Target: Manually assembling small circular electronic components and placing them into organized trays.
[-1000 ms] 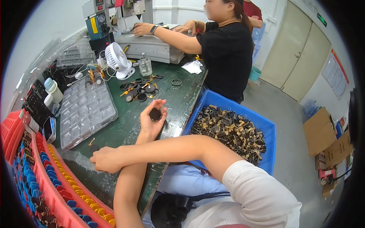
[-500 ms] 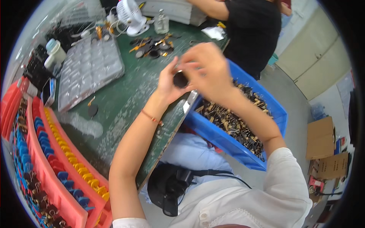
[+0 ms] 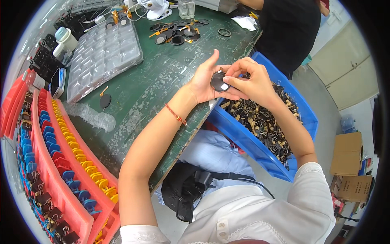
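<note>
A small black round disc [image 3: 217, 82] with a glossy face and a pale patch lies across the fingers of my left hand [image 3: 200, 84]. That hand is turned palm up, thumb stretched away, supporting the disc from below. From the right, my right hand [image 3: 256, 82] pinches at the disc's edge with thumb and fingertips. Whether it also holds some smaller piece there is hidden. Several similar discs with orange tabs lie in a pile [image 3: 177, 31] farther back on the green table [image 3: 154, 81]. One more disc [image 3: 105, 101] with an orange tab lies alone at the left.
Under my right forearm stands a blue bin [image 3: 248, 151] full of binder clips [image 3: 260, 122]. Pink foam racks [image 3: 67, 183] with coloured clips line the left. A plastic-wrapped tray [image 3: 103, 59], a glass jar [image 3: 186, 9] and a white fan [image 3: 154, 8] stand behind. A co-worker [image 3: 288, 32] is at the far right.
My right hand has come down from above the left hand to the disc's right edge. The left palm has opened out flatter. The whole view has shifted somewhat.
</note>
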A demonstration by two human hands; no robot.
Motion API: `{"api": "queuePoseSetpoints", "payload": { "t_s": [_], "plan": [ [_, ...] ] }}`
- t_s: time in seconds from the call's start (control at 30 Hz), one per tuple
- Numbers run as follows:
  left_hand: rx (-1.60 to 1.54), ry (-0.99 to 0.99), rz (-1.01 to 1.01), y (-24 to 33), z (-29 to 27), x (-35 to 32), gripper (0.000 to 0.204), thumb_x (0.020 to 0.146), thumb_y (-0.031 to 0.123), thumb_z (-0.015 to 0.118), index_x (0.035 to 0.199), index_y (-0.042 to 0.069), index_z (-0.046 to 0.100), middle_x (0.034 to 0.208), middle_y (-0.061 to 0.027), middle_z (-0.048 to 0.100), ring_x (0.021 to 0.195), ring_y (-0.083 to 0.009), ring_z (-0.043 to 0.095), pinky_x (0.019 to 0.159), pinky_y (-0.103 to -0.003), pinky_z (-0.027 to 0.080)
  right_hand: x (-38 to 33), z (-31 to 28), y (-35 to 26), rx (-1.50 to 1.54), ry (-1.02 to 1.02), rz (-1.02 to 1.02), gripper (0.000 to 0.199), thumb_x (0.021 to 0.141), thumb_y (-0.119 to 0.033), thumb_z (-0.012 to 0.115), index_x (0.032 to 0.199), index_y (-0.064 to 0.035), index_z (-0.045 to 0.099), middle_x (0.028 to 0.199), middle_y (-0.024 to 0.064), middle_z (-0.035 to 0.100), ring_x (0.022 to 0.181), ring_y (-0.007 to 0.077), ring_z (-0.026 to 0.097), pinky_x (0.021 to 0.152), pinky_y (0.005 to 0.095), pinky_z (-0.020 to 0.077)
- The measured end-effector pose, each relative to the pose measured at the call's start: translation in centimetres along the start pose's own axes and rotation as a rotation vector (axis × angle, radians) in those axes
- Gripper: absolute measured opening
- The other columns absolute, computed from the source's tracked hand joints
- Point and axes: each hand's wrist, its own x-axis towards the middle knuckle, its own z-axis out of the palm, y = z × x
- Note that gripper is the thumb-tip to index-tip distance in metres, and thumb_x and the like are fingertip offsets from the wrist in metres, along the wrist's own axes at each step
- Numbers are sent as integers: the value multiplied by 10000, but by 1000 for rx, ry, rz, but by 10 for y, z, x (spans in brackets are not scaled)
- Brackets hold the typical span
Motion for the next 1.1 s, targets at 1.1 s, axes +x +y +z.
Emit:
{"api": "queuePoseSetpoints", "payload": {
  "t_s": [1.1],
  "plan": [
    [206, -223, -76, -37, 29, 3, 578, 602, 171, 526, 1146, -25, 508, 837, 8, 428, 724, -114, 387, 662, -227, 328, -115, 4, 120, -495, -160, 356, 317, 694, -247, 716, 850, 6, 605, 946, 171, 587, 955, 327, 528, 843, 399, 432]
  ]
}}
